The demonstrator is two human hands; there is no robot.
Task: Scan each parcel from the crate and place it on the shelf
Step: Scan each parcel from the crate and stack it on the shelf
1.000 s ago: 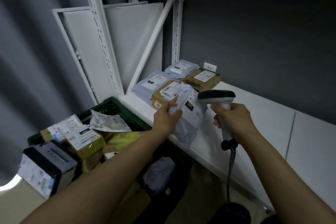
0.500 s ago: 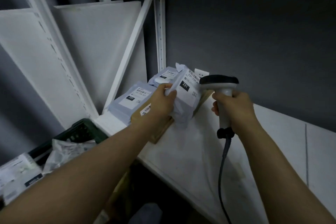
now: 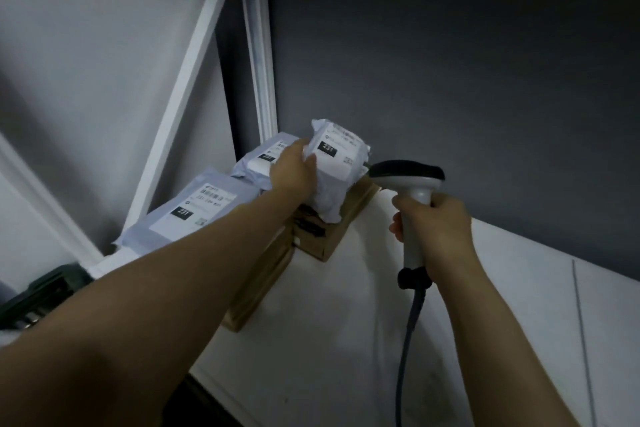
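My left hand (image 3: 292,173) grips a white plastic-wrapped parcel (image 3: 337,166) with a "231" label. The parcel rests upright on a brown cardboard box (image 3: 337,232) at the back left of the white shelf (image 3: 346,340). My right hand (image 3: 434,229) holds a grey barcode scanner (image 3: 410,180) by its handle, just right of the parcel, its dark head level with the label. The scanner's cable (image 3: 408,329) hangs down over the shelf. Only a dark green corner of the crate (image 3: 45,291) shows at the lower left.
Two pale blue mailer bags (image 3: 194,208) (image 3: 263,158) lie on the shelf's back left corner. A second cardboard box (image 3: 263,284) lies under my left forearm. White shelf uprights and a diagonal brace (image 3: 187,80) stand on the left; a dark wall is behind.
My left hand carried the white parcel from the shelf's front edge to the back and set it on the cardboard box. The scanner followed beside it. The view swung right, off the crate.
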